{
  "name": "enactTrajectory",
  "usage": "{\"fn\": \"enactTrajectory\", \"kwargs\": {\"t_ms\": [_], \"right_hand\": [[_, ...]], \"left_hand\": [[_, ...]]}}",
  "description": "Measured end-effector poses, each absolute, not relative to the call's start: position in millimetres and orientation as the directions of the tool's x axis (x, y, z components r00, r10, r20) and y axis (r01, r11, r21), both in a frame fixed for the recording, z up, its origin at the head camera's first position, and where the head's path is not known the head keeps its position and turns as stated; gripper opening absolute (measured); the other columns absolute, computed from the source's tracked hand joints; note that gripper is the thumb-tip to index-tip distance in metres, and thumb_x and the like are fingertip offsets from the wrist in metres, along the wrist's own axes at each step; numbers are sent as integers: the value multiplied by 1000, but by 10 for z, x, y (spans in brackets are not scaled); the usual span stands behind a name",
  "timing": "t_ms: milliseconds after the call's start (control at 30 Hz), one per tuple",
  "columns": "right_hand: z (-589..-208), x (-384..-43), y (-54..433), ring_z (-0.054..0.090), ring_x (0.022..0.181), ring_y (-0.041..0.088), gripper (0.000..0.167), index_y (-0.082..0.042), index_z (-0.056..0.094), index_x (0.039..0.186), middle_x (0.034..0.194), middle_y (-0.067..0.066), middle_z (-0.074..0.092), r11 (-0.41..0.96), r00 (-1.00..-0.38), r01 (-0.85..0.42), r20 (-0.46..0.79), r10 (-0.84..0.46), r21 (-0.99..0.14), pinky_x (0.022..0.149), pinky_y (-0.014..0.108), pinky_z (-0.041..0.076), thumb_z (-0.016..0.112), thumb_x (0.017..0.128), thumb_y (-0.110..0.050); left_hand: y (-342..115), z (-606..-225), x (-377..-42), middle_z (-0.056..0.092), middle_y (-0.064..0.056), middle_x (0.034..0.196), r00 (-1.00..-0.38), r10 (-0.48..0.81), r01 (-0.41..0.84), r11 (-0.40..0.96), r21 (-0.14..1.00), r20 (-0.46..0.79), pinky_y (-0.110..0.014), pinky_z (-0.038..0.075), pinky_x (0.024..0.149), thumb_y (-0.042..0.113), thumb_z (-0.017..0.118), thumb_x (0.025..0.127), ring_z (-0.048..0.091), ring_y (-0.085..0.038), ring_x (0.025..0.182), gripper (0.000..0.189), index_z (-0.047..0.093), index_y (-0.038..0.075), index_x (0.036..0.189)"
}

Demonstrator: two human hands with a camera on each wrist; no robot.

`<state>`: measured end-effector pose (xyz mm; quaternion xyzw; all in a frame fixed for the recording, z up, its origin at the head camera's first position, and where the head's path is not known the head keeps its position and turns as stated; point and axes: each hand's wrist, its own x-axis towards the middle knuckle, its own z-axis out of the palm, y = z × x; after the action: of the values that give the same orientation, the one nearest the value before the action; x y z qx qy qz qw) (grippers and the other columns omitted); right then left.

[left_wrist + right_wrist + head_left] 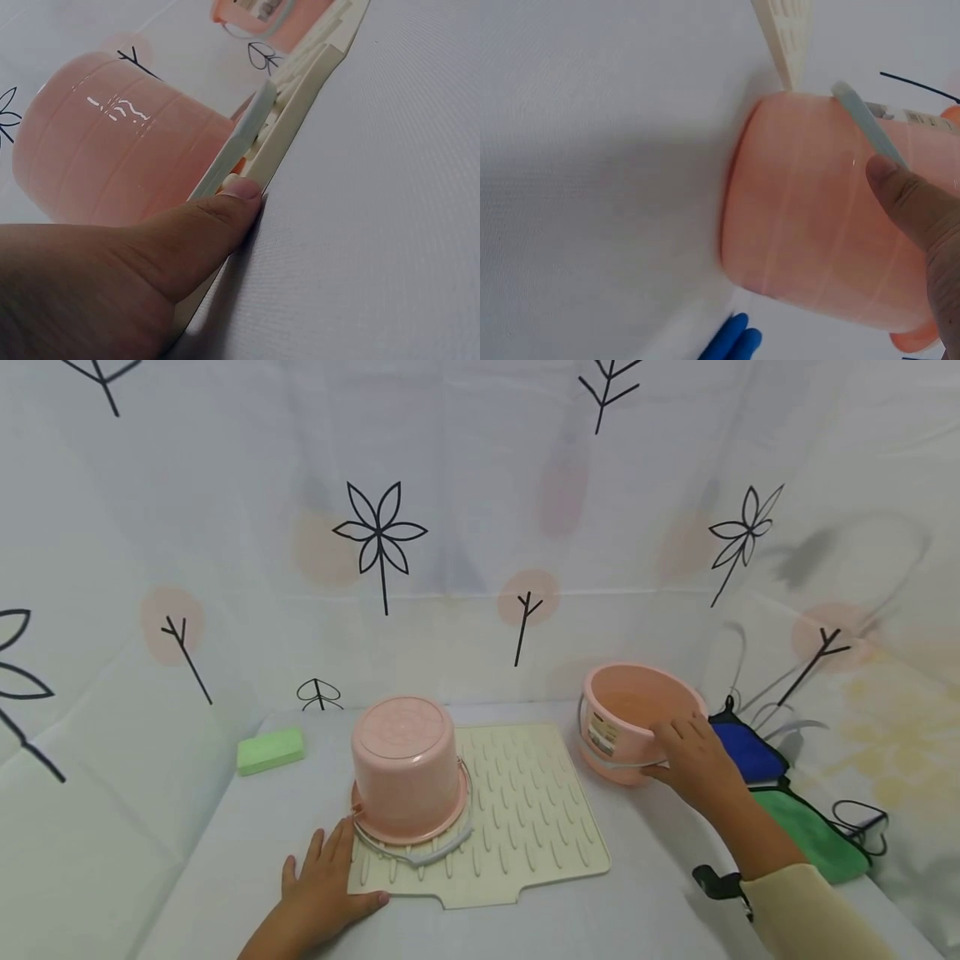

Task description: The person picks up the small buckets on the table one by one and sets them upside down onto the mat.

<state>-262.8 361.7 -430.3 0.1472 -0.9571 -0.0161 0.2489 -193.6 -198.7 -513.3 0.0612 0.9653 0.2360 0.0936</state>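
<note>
A pink bucket [405, 777] stands upside down on the left part of a cream ridged drainer tray [525, 810], its grey handle lying round the rim. My left hand [318, 881] rests at the tray's near left corner, fingers spread and straight. In the left wrist view its thumb [187, 244] lies against the tray's edge. To the right of the tray a second pink bucket [630, 745] stands upright, with a label on its side. My right hand [697, 768] grips that bucket's near right rim, thumb outside by the handle [870, 124]; its fingertips are hidden in the right wrist view.
A green sponge [270, 752] lies at the back left of the white table. On the right lie a blue cloth item [750, 752] and a green one [813, 835], both edged in black. A patterned white sheet [465, 527] hangs behind.
</note>
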Motion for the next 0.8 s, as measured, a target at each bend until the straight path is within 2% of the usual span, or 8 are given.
{"fn": "enactTrajectory", "kwargs": {"t_ms": [33, 167, 233, 300, 533, 800], "right_hand": [[-4300, -2633, 3614, 52, 101, 35, 66, -5, 53, 109, 97, 12, 55, 956, -832, -274, 474, -289, 103, 111, 63, 40, 100, 67, -26], [-4295, -2634, 3620, 51, 94, 30, 68, -5, 53, 107, 94, 10, 54, 948, -815, -288, 486, -315, 133, 93, 51, 47, 100, 65, -30], [-4298, -2635, 3630, 50, 89, 27, 69, -5, 53, 106, 92, 9, 53, 940, -798, -304, 497, -342, 158, 81, 44, 44, 100, 64, -32], [-4306, -2638, 3646, 49, 86, 25, 69, -5, 53, 105, 90, 8, 52, 932, -783, -317, 505, -363, 177, 76, 41, 40, 101, 64, -33], [-4349, -2642, 3655, 48, 82, 25, 66, -6, 53, 99, 86, 6, 51, 927, -750, -340, 549, -370, 160, 74, 42, 37, 101, 61, -30], [-4390, -2579, 3482, 45, 79, 23, 57, -10, 54, 95, 82, 3, 49, 945, -742, -316, 599, -300, 82, 70, 38, 32, 99, 64, -28]], "left_hand": [[-1989, -5135, -1939, 20, -26, 171, -975, 163, 75, 882, 466, -151, -87, 1, 108, 80, 78, 71, 8, -61, 154, 139, 14, 4, 168], [-1991, -5146, -1951, 19, -26, 171, -975, 163, 76, 884, 462, -153, -87, 1, 108, 81, 77, 71, 8, -61, 154, 139, 14, 3, 167], [-1992, -5156, -1953, 20, -27, 171, -975, 162, 75, 885, 460, -153, -87, 1, 108, 81, 77, 70, 8, -61, 154, 139, 15, 2, 167], [-1991, -5174, -1956, 21, -27, 171, -976, 162, 78, 886, 457, -148, -87, 1, 108, 81, 77, 70, 9, -61, 154, 140, 15, 1, 167], [-1964, -5218, -1976, 21, -24, 172, -974, 162, 81, 898, 432, -155, -88, 2, 108, 84, 74, 70, 11, -59, 154, 139, 15, 4, 167], [-1979, -5197, -1958, 21, -26, 171, -978, 152, 75, 899, 431, -146, -87, 3, 108, 82, 76, 70, 11, -60, 154, 140, 15, 3, 167]]}}
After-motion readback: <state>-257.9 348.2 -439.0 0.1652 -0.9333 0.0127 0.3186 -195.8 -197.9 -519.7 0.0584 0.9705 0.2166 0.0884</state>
